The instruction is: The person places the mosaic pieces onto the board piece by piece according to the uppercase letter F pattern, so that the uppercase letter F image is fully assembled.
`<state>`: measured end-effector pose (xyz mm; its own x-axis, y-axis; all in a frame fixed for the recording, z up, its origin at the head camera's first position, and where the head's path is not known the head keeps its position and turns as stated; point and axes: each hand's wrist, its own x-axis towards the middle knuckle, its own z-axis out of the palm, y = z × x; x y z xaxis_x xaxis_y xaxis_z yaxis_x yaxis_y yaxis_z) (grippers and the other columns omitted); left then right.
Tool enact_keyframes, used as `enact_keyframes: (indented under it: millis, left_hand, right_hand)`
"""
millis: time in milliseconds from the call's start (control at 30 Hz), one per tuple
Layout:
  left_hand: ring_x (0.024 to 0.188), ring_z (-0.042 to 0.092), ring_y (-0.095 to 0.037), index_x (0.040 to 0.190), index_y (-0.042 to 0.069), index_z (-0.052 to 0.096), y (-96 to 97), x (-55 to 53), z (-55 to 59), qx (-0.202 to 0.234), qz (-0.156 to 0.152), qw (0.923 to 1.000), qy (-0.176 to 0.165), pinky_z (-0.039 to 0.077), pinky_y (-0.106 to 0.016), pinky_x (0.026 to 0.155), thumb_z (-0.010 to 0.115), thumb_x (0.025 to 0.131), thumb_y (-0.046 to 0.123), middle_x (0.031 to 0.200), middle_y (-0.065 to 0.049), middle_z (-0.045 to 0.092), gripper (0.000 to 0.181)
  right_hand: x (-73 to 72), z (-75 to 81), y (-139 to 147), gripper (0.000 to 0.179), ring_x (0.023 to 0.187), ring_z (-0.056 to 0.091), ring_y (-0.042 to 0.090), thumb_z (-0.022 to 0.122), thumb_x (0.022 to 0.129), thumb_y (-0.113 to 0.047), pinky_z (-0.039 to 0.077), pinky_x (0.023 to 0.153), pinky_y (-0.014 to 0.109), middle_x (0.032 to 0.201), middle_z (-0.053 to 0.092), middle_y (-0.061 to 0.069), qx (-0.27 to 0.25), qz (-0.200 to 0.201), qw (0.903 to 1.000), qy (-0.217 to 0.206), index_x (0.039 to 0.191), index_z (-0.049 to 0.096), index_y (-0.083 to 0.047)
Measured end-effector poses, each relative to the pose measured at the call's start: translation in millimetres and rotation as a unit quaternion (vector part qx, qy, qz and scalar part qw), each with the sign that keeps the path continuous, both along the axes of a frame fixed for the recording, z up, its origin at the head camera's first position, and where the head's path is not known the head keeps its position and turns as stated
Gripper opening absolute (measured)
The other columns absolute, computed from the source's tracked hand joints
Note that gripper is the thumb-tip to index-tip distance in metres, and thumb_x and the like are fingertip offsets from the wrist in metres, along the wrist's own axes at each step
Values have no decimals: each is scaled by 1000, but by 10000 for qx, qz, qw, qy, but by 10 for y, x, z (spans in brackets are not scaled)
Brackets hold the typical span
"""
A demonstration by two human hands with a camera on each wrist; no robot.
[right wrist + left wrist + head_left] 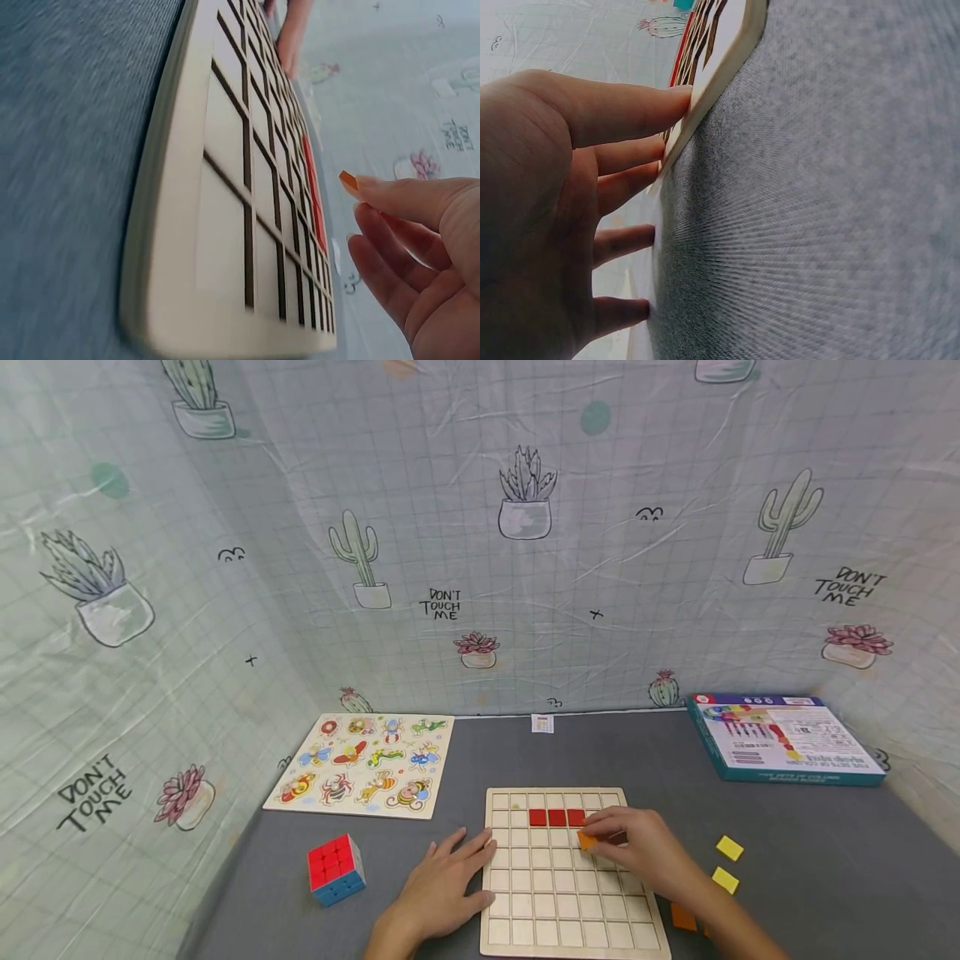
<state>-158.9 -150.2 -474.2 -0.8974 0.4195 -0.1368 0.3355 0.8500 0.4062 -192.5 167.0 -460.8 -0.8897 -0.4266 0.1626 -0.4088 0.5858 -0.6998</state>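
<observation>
A wooden grid board [545, 906] lies on the grey table, with three red square tiles [557, 817] in a row of its cells near the far side. Between thumb and fingertips my right hand [637, 843] pinches an orange square tile [587, 840] over the board, just nearer than the right-hand red tile. The right wrist view shows the orange tile [348, 182] at the fingertips, held above the grid. My left hand [441, 887] rests at the board's left edge, fingers spread and thumb [641, 114] touching its side.
Right of the board lie two yellow tiles [729, 848] and some orange tiles [683, 917], partly hidden by my right forearm. A red and blue puzzle cube [335, 869] stands at left. Behind it is an insect picture board [360, 763]; a flat teal box [783, 739] lies back right.
</observation>
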Motion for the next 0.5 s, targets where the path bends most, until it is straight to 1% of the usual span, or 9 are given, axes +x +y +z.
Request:
enact_keyframes:
  millis: [167,267,367,500]
  left_hand:
    - [152,36,-39,152,27,50,1,-1,3,-20,15,10000,-13,31,-74,115,70,92,42,164,8,41,65]
    - [152,36,-38,152,28,50,2,-3,3,-48,19,10000,10,31,-74,115,70,92,42,164,9,41,65]
    - [152,36,-38,152,27,51,1,-1,2,-53,16,10000,42,32,-74,115,70,92,42,164,9,42,65]
    - [152,37,-38,152,27,51,4,3,9,-47,10,10000,55,32,-74,114,70,92,41,164,8,42,64]
  right_hand:
    - [-64,-14,-175,19,97,73,22,80,86,-13,58,74,14,113,76,7,4,-88,9999,132,105,82,-10]
    - [-98,-31,-279,17,95,73,20,82,85,-13,58,73,15,108,77,3,-15,-144,9995,277,101,83,-11]
    - [-131,-47,-379,15,94,73,18,83,84,-12,59,74,17,104,78,0,-89,-138,9993,327,99,83,-12]
    - [-162,-64,-491,14,91,74,16,84,81,-9,59,74,18,99,78,0,-227,-108,9990,362,95,83,-11]
